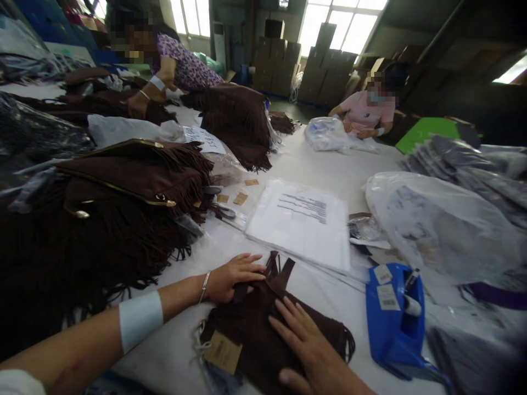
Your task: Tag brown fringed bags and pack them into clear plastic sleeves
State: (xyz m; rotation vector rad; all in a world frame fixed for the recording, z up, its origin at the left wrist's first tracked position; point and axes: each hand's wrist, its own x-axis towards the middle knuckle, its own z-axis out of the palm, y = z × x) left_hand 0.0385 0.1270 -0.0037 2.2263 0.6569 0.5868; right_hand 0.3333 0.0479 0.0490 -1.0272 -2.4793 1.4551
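Before me on the white table lies a dark brown fringed bag [247, 323], with strips of fringe sticking out at its far edge. A tan paper tag [223, 352] on white string rests at its left side. My left hand [230, 278] lies on the bag's far left corner, fingers stretched toward the fringe. Flat on the bag's right part is my right hand [302, 340], its fingers spread. Beyond the bag sits a stack of clear plastic bags [300, 219] with dark printed lines.
Brown fringed bags [135, 175] are heaped at the left. A blue tape dispenser [393, 323] stands at the right, near a large clear plastic bag [444, 225]. Small tan tags [240, 198] lie mid-table. Two people [185, 60] work across the table; cartons [280, 66] stand behind.
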